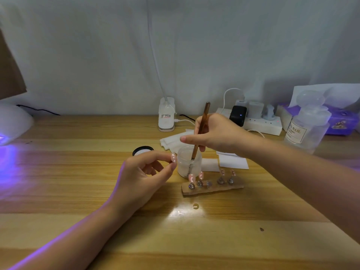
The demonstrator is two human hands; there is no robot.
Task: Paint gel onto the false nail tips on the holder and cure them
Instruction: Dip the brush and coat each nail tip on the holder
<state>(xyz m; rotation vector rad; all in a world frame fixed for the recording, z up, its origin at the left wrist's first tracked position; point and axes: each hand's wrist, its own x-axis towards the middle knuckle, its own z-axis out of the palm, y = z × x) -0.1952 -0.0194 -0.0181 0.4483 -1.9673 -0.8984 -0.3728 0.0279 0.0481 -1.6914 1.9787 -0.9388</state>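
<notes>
The right hand (216,133) grips a brown-handled brush (200,131) upright, its tip dipped down into a small frosted jar (189,162) that stands on the wooden worktop (78,172). Just left of the jar, the left hand (144,172) pinches one pink false nail tip (173,158) between thumb and fingertips, the other fingers loosely curled. The holder (212,188), a flat strip with metal studs, lies on the near side of the jar; four more pink nail tips (200,175) stand on it, and one stud in the middle looks bare. A black-rimmed lid (143,150) lies behind the left hand. White wipes (173,141) lie beyond the jar. At the far left edge a white curing lamp (13,121) casts violet light over the wood. A clear pump bottle (305,125) stands far right, by a power strip (261,123)
</notes>
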